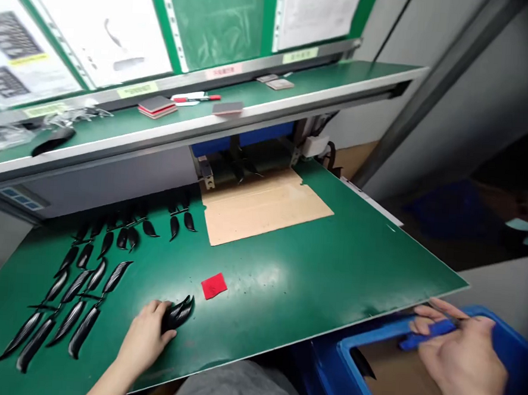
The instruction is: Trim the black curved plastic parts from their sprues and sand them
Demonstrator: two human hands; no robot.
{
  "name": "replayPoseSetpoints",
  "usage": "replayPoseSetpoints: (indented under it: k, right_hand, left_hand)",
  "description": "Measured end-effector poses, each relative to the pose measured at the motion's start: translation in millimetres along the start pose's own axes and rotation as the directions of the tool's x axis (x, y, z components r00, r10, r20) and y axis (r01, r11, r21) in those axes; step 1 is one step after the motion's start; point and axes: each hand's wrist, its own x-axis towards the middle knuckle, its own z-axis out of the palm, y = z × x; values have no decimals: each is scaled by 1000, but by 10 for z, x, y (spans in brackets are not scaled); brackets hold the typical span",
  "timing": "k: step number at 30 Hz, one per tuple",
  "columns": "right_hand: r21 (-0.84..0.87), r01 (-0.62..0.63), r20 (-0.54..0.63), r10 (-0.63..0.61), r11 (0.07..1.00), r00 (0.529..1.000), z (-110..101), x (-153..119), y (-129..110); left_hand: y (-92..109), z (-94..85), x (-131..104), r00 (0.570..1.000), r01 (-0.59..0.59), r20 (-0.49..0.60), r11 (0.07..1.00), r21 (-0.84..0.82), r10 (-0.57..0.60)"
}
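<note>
My left hand (146, 330) rests on the green table with its fingers closed around a small bunch of glossy black leaf-shaped pieces (178, 314). Their pointed tips stick out to the right. A red square pad (214, 285) lies just beyond them. Over a blue bin (348, 351) at the lower right, my right hand (467, 353) is closed on a blue-handled hand tool (430, 334); its working end cannot be made out. Inside the bin, a black piece (363, 363) lies by the left wall on a brown surface.
More black leaf-shaped pieces (77, 287), several joined in pairs, lie in rows at the left. A cardboard sheet (263, 206) lies at the back under a fixture. Above runs a shelf (197, 122) with abrasive-looking pads (157, 106) and a red pen (198, 99).
</note>
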Motion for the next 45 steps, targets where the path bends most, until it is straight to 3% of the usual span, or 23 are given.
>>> replayPoseSetpoints:
  k: [1, 2, 4, 6, 7, 8, 10, 12, 14, 17, 19, 20, 21, 23, 25, 27, 30, 36, 39, 42, 45]
  right_hand:
    - [161, -10, 17, 7, 987, 1000, 172, 18, -284]
    - [219, -7, 109, -17, 976, 994, 379, 6, -560]
    - [6, 57, 374, -55, 998, 926, 871, -110, -1039]
    - [-77, 118, 499, -64, 990, 864, 1402, -332, -1384]
    - [-107, 165, 544, -81, 980, 835, 1654, -469, -1507]
    - [-151, 269, 636, -114, 951, 763, 1884, -614, -1602]
    - [-120, 303, 751, -114, 945, 651, 2257, -893, -1731]
    - [-58, 336, 777, -169, 940, 606, 2511, -1110, -1810]
    - [-4, 335, 772, -210, 942, 600, 2674, -1243, -1872]
    - [5, 295, 802, -180, 956, 569, 2827, -1338, -1974]
    - [-5, 301, 840, -160, 954, 519, 2893, -1390, -2055]
    - [3, 308, 854, -162, 952, 494, 2917, -1422, -2097]
    - [19, 308, 864, -171, 951, 474, 2936, -1458, -2140]
    - [66, 303, 874, -201, 951, 442, 2961, -1532, -2220]
    - [119, 313, 875, -248, 942, 415, 2980, -1590, -2285]
    - [158, 357, 869, -302, 921, 392, 3002, -1611, -2329]
    - [196, 446, 855, -375, 873, 359, 3038, -1578, -2351]
    - [290, 524, 801, -503, 801, 326, 3044, -1429, -2343]
    - [304, 510, 767, -525, 804, 370, 2985, -1376, -2378]
    - [288, 447, 773, -481, 847, 414, 2888, -1336, -2452]
    - [309, 506, 782, -518, 805, 347, 2785, -1314, -2529]
  left_hand:
    - [28, -13, 9, 1000, -18, -1, 1000, -20, 18]
    - [44, -27, 18, 999, -43, 0, 998, -43, 43]
    - [39, -51, 35, 996, -92, -1, 992, -92, 92]
    - [5, -65, 39, 993, -117, 1, 985, -124, 118]
    - [-12, -68, 36, 993, -121, -2, 984, -129, 122]
    - [-25, -67, 28, 993, -120, -5, 985, -125, 121]
    - [-32, -58, 9, 993, -119, -13, 988, -101, 118]
    - [-20, -46, -4, 993, -114, -14, 991, -75, 113]
    - [-7, -41, 6, 995, -102, -4, 992, -73, 102]
    - [-7, -60, 66, 999, -52, 0, 981, -187, 53]
    - [-8, -94, 113, 999, 21, 53, 902, -430, 1]
    - [1, -117, 131, 994, 74, 113, 796, -601, -7]
    - [19, -144, 142, 983, 140, 182, 625, -768, 4]
    - [90, -204, 139, 962, 253, 265, 166, -953, 59]
    - [199, -266, 115, 966, 259, 251, -198, -945, 68]
    - [316, -318, 90, 979, 199, 198, -359, -912, 41]
    - [438, -360, 81, 991, 128, 133, -421, -898, 18]
    - [451, -385, 69, 992, 34, 81, -409, -912, -100]
    - [446, -404, -2, 989, -58, -9, -342, -938, -145]
    - [442, -442, -109, 984, -166, -138, -294, -941, -113]
    - [443, -495, -219, 976, -218, -215, -260, -941, -40]
